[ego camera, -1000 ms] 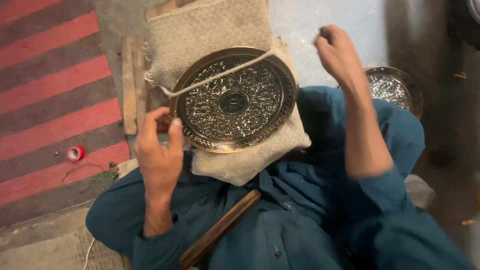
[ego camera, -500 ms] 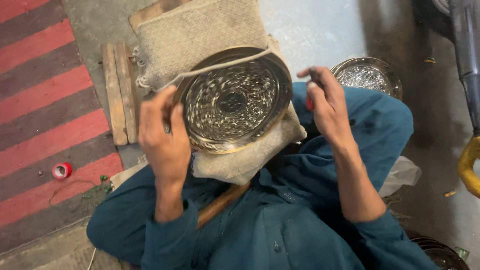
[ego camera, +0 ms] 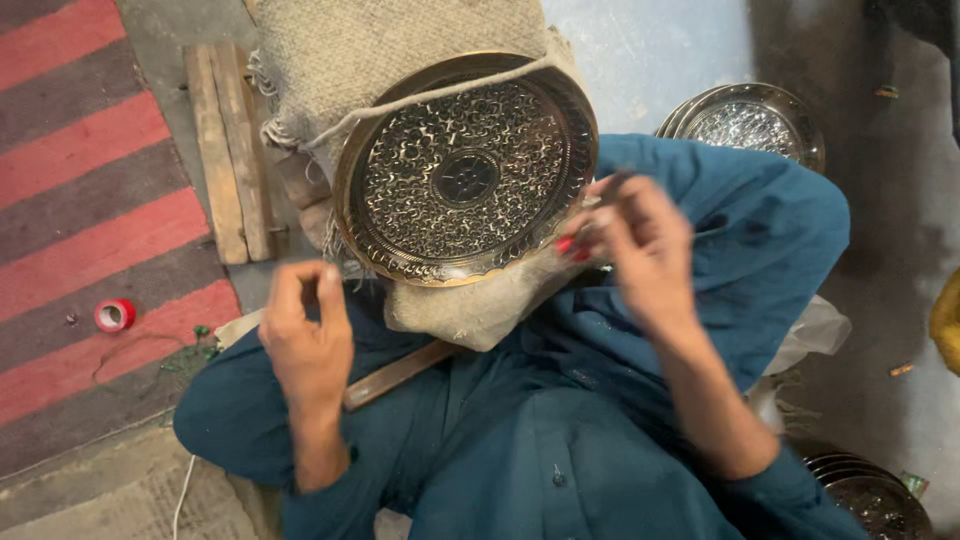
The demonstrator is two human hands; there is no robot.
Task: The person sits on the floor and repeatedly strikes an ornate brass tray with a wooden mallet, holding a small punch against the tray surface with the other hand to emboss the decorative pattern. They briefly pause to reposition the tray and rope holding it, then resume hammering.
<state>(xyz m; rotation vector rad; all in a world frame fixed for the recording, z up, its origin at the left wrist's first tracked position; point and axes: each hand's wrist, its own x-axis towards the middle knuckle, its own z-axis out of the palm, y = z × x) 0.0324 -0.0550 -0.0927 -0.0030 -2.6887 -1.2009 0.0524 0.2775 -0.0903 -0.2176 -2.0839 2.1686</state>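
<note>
A round engraved metal plate [ego camera: 465, 170] lies face up on a burlap-wrapped block [ego camera: 380, 50], with a cord running across its upper rim. My left hand [ego camera: 305, 330] hovers below and left of the plate, off its rim, fingers loosely apart and holding nothing. At the plate's right rim, my right hand [ego camera: 645, 250] pinches a small tool with a red part [ego camera: 568, 245]. The tool's tip is mostly hidden by my fingers. My legs in teal cloth [ego camera: 560, 440] fold under the block.
Wooden slats [ego camera: 225, 150] lie left of the block, beside a red-striped rug [ego camera: 80, 200] with a red tape roll [ego camera: 115, 315]. More engraved plates sit at the upper right [ego camera: 750, 120] and bottom right [ego camera: 870, 495]. A wooden stick [ego camera: 400, 370] rests on my lap.
My left hand let go of the plate's left rim and dropped toward my lap. My right hand came down from its raised position to the plate's right rim.
</note>
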